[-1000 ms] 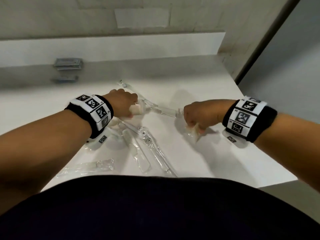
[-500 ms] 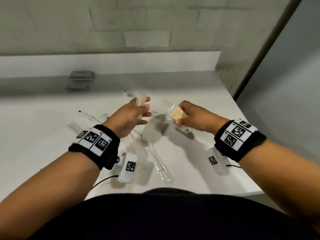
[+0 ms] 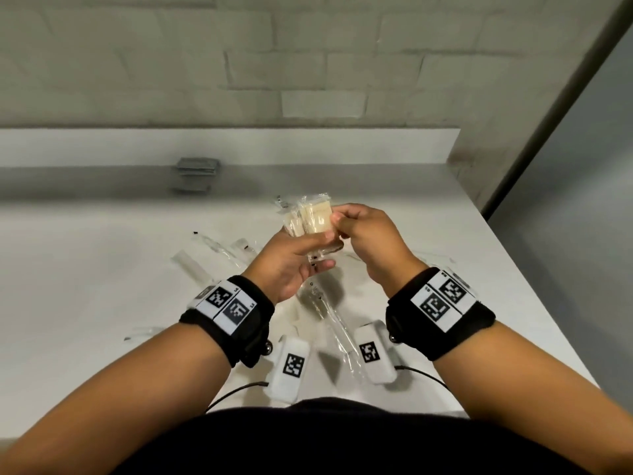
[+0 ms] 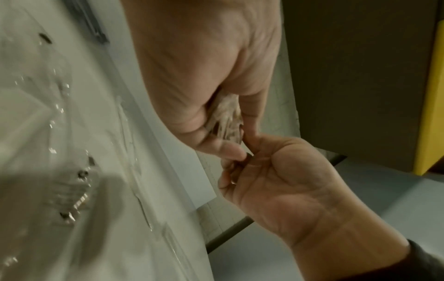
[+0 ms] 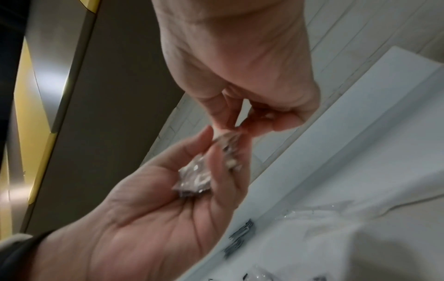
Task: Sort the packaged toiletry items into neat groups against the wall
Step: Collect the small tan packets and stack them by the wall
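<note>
Both raised above the white counter (image 3: pixel 102 269), meeting at its middle. Left hand (image 3: pixel 291 265) palm up, fingers curled round two cream soap bars (image 3: pixel 310 219) in clear wrap; right hand (image 3: pixel 368 240) pinching the nearer bar's edge. Bare counter toward the wall, grey sachets (image 3: pixel 197 173) stacked there. Clear wrapped sticks (image 3: pixel 337 323) below the wrists, partly hidden; contents hard to make out.
</note>
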